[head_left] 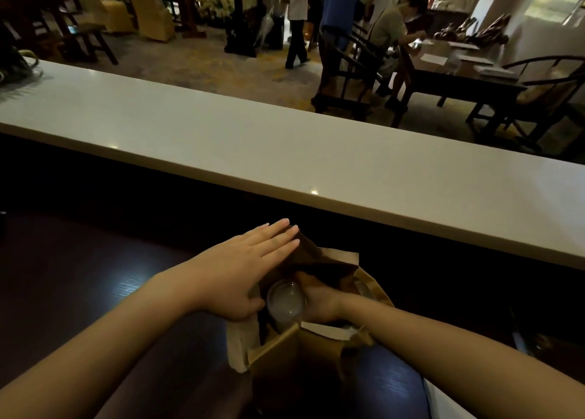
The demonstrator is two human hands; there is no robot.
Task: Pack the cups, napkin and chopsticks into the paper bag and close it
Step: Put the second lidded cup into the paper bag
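Observation:
A brown paper bag (319,352) stands open on the dark counter in front of me. Inside it sits a cup with a clear domed lid (286,301). My left hand (240,269) lies flat with fingers straight against the bag's left and far wall, holding nothing. My right hand (319,301) reaches down into the bag beside the cup; its fingers are hidden by the bag's far flap, so what they grip is unclear. A pale napkin (239,344) lies against the bag's left outer side. A second lid edge (364,288) shows at the bag's right inside.
A long white counter ledge (285,152) runs across behind the dark work surface (95,276). Beyond it are dark wooden chairs and a table (459,79) with people standing and sitting. A white sheet (449,403) lies at the lower right.

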